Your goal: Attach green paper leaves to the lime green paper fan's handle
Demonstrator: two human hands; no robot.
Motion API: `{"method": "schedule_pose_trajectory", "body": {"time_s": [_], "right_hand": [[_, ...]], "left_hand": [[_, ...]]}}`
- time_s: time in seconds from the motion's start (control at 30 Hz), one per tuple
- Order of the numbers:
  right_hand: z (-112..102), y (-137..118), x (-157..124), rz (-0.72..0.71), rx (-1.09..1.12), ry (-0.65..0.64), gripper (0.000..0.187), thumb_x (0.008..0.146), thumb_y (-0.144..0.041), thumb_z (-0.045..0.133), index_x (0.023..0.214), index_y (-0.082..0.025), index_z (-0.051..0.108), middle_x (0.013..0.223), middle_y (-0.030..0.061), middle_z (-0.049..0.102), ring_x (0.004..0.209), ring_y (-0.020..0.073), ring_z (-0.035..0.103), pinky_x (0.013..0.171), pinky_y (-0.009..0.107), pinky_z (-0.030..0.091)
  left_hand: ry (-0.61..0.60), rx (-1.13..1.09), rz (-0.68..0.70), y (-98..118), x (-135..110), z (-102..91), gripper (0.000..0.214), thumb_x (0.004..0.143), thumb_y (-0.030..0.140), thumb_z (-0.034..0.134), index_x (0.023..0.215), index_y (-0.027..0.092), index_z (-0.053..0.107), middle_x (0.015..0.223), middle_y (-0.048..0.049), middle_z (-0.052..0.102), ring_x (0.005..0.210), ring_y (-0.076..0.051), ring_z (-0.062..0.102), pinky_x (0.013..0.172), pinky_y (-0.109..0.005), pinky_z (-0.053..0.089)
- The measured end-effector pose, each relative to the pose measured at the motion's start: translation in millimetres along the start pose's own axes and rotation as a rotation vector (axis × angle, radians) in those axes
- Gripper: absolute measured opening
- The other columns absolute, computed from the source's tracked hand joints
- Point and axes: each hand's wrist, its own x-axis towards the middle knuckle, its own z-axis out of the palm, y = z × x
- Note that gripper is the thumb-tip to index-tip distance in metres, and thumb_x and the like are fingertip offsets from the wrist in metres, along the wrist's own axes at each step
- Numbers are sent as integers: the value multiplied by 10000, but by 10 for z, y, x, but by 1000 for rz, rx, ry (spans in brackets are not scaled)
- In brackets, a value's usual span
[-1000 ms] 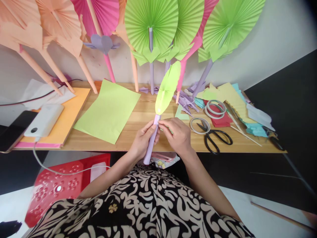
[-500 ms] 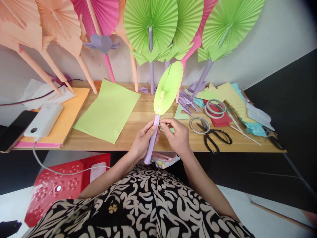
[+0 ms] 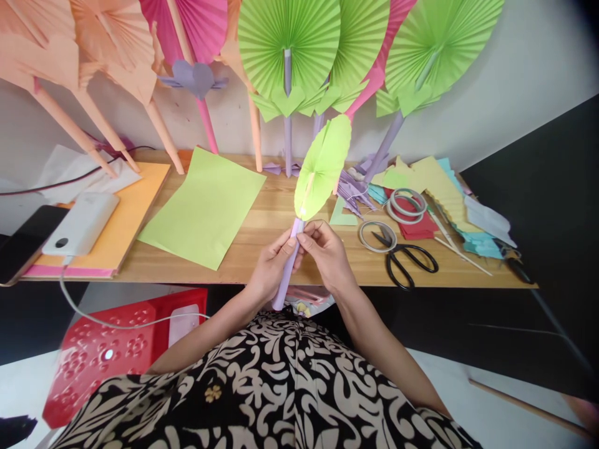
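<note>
A small paper fan with a pleated yellow-green head point(image 3: 322, 165) and a rolled lilac handle point(image 3: 284, 284) stands tilted in front of me. My left hand point(image 3: 271, 265) is closed round the middle of the handle, thumb on top. From the other side, my right hand point(image 3: 325, 255) pinches the upper part of the same handle just below the head. Its fingertips touch the paper there, and whether a small piece lies under them is hidden. Flat on the table to the left rests a yellow-green paper sheet point(image 3: 206, 209).
To the right lie black scissors point(image 3: 412, 265), tape rolls point(image 3: 406, 206) and coloured paper scraps point(image 3: 430, 178). A power bank point(image 3: 82, 224) and a phone point(image 3: 30, 243) are at the left. Finished-looking fans point(image 3: 289, 56) lean along the wall. A red plastic stool point(image 3: 103, 349) stands below.
My right fingers have pressed in closer against the handle, and the green bit seen by them is no longer visible. The fan head has shifted slightly right.
</note>
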Motion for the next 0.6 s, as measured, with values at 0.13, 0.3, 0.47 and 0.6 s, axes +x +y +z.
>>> {"method": "schedule_pose_trajectory", "body": {"time_s": [0.13, 0.3, 0.47, 0.6], "right_hand": [[22, -12, -14, 16, 50, -16, 335, 792, -442, 810, 856, -246, 545, 662, -96, 604, 439, 124, 617, 428, 277, 555], [36, -16, 29, 25, 42, 74, 331, 794, -429, 816, 796, -235, 548, 594, -87, 583, 449, 100, 571, 409, 223, 502], [76, -47, 37, 16, 37, 71, 366, 780, -471, 819, 757, -231, 544, 581, -84, 575, 431, 103, 564, 403, 235, 502], [92, -40, 47, 24, 48, 62, 387, 763, -486, 829, 745, -236, 533, 565, -87, 577, 396, 121, 561, 368, 260, 503]], "left_hand": [[20, 22, 6, -5, 1, -12, 481, 925, 505, 664, 1248, 148, 665, 596, 51, 482, 535, -77, 402, 499, -199, 312], [10, 85, 28, -7, -4, -3, 440, 930, 527, 646, 1168, 160, 693, 699, 17, 533, 570, -82, 435, 517, -214, 339], [5, 138, 54, 13, -2, -24, 401, 959, 506, 613, 1146, 161, 697, 680, 21, 508, 578, -86, 422, 530, -219, 338], [1, 165, 61, 0, 7, -56, 403, 973, 499, 593, 1168, 159, 685, 671, 27, 500, 567, -83, 413, 529, -220, 335]]}}
